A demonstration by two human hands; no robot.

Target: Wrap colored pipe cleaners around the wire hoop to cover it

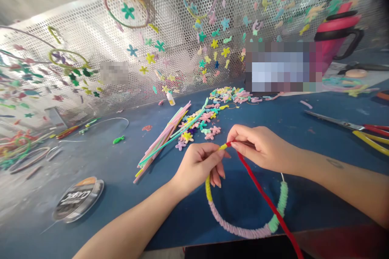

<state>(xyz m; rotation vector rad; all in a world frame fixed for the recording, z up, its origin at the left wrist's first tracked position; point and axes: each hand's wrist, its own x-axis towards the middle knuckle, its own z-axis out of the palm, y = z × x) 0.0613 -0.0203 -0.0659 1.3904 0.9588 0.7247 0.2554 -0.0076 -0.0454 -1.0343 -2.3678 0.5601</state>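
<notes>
A hoop [243, 232] is wrapped in yellow, lilac and mint green fuzzy stem, with a short bare wire stretch at its right. My left hand [202, 165] pinches the hoop's yellow-wrapped part at the upper left. Just right of it, my right hand [261, 145] has thumb and index finger closed on a red fuzzy stem [264, 194], where it meets the hoop beside the yellow wrap. The rest of the red stem hangs down across the hoop's opening, past the table's front edge.
Pastel stems [164, 141] lie beside small flower shapes [206, 119]. A wire spool [79, 199] is at left, scissors [348, 124] and yellow-handled pliers [370, 141] at right. Behind stand a glue bottle [170, 98], a pink tumbler [337, 36] and a perforated metal panel [170, 20] with hanging decorations.
</notes>
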